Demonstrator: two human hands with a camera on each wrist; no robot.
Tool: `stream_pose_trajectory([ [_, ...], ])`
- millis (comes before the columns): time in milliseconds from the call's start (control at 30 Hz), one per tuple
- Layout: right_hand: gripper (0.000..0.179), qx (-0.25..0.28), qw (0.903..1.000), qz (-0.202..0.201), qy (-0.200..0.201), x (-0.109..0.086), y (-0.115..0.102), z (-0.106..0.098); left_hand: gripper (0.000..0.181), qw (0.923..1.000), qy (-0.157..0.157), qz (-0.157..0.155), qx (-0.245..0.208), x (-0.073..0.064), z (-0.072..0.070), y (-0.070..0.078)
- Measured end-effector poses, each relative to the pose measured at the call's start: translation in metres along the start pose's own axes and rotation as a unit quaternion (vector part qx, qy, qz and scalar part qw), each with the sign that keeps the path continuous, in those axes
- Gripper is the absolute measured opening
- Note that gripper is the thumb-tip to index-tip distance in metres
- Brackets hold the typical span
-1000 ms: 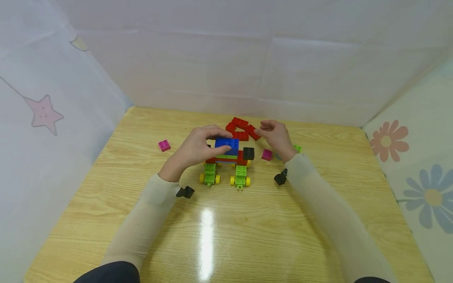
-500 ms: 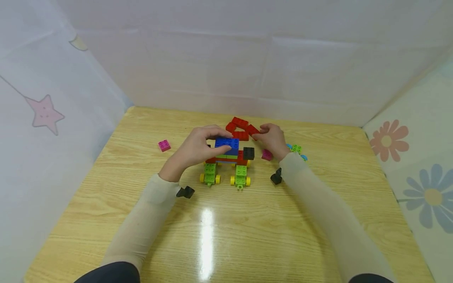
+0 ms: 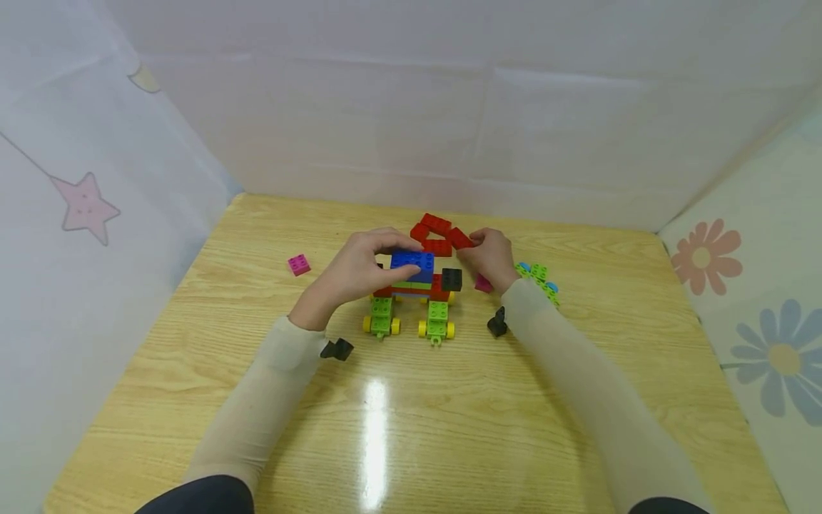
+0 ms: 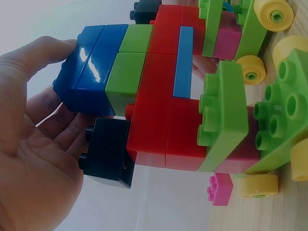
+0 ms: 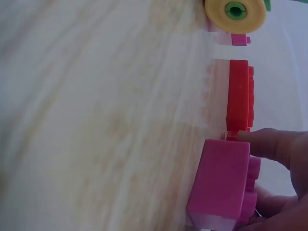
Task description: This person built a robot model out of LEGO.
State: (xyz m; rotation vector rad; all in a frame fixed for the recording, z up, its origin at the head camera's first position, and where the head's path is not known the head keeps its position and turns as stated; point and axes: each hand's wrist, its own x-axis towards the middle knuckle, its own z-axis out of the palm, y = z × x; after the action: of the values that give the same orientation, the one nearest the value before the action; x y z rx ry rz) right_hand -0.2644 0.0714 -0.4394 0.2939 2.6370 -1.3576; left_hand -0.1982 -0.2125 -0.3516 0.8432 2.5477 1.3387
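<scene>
My left hand (image 3: 356,268) grips the blue bricks (image 3: 414,263) on top of a toy block vehicle. In the left wrist view the thumb lies on one side of the blue bricks (image 4: 84,70), the other fingers behind. Beneath come light-green bricks (image 4: 126,74), red bricks (image 4: 154,106), and wheeled green bases (image 4: 224,113) with yellow wheels. A black brick (image 3: 452,279) sticks out at its right end. My right hand (image 3: 493,255) pinches the end of a red brick (image 3: 459,238), the rightmost of a loose ring; the right wrist view partly hides it behind a pink brick (image 5: 219,183).
Other red bricks (image 3: 437,223) lie at the back of the wooden table (image 3: 411,428). One pink brick (image 3: 298,265) sits to the left, another (image 3: 483,284) below my right hand. Green pieces with blue wheels (image 3: 538,273) stand right of that hand. Cloth walls enclose the back and sides.
My right hand has moved slightly left and down onto the red brick, its fingers closing in. The green pieces with blue wheels have come into view. My left hand stays on the blue bricks.
</scene>
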Motion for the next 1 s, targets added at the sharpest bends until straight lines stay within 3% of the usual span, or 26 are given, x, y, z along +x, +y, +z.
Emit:
stream_pose_trajectory([
  [233, 0.048, -0.015, 0.9998, -0.005, 0.008, -0.004, -0.003, -0.001, 0.037, 1.0000, -0.001, 0.001, 0.002, 0.001, 0.001, -0.001],
  [633, 0.049, -0.014, 0.9998, 0.010, 0.010, -0.001, 0.001, -0.006, 0.039, 1.0000, -0.003, -0.001, 0.008, 0.003, 0.002, -0.001],
  [1000, 0.048, -0.013, 0.9999, -0.003, 0.009, -0.016, -0.007, -0.019, 0.037, 0.9999, -0.003, 0.000, 0.011, 0.006, 0.001, 0.000],
])
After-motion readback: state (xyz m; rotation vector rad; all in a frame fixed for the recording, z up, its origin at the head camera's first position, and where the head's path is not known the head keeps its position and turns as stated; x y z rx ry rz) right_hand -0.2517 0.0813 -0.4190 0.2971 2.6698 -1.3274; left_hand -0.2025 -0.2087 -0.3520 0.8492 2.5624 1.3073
